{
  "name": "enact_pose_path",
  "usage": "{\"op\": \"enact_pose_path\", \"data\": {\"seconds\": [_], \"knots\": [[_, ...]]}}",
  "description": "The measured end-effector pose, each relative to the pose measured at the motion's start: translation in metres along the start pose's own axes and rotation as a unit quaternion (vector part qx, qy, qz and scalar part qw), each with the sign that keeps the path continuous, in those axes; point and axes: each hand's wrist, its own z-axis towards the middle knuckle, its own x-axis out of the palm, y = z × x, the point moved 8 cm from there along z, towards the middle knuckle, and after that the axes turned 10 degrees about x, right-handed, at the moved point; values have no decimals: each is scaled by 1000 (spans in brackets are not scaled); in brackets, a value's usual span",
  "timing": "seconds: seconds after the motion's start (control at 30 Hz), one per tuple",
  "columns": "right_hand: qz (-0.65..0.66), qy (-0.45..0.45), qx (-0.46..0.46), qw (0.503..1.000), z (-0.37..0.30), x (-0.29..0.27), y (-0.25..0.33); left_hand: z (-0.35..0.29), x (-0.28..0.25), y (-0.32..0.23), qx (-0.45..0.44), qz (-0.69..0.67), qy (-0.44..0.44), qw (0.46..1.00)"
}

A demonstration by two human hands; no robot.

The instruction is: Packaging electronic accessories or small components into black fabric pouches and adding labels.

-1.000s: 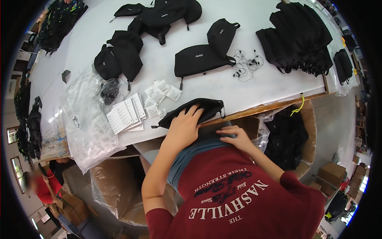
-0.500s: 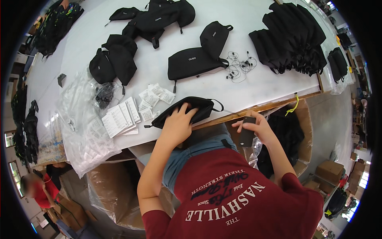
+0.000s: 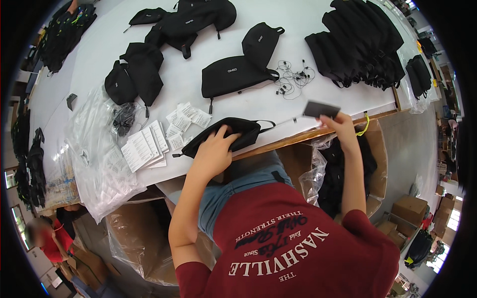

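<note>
A black zip pouch (image 3: 247, 133) lies at the table's near edge, a wrist loop at its right end and a zip pull at its left. My left hand (image 3: 213, 151) grips it, with fingertips dipping into its dark opening. Off to the right, my right hand (image 3: 342, 127) pinches a dark rectangular hang tag (image 3: 322, 109) by its lower edge, above the table edge. A thin string stretches from the pouch's loop toward the tag. More strings with small black ends lie in a tangle (image 3: 294, 78) beyond the pouch.
Finished-looking black pouches (image 3: 233, 75) lie across the table, with a large pile (image 3: 360, 47) at far right. Left of my pouch are white leaflets (image 3: 144, 146), small white packets (image 3: 188, 118) and clear plastic bags (image 3: 102, 159). An open carton (image 3: 380, 159) stands below the edge.
My right hand has moved up and right with the hang tag, which has turned from upright to nearly level. The string is drawn out straighter. My left hand stays on the pouch.
</note>
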Motion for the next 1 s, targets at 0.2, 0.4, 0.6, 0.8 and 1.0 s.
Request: {"op": "enact_pose_path", "data": {"seconds": [0.2,0.4,0.6,0.8,1.0], "knots": [[597,179,172,763,45,135,17,0,2,2,-39,-16,26,999],[545,177,196,796,64,182,6,-3,5,-3,-17,-25,6,1000],[392,-104,47,913,63,136,22,-9,0,-6,9,5,-29,1000],[223,-82,-95,967,34,110,62,-42,-53,-19,5,64,-184,981],[-135,106,-462,870,-53,190,130,-53,-58,-21,44,63,-219,973]]}}
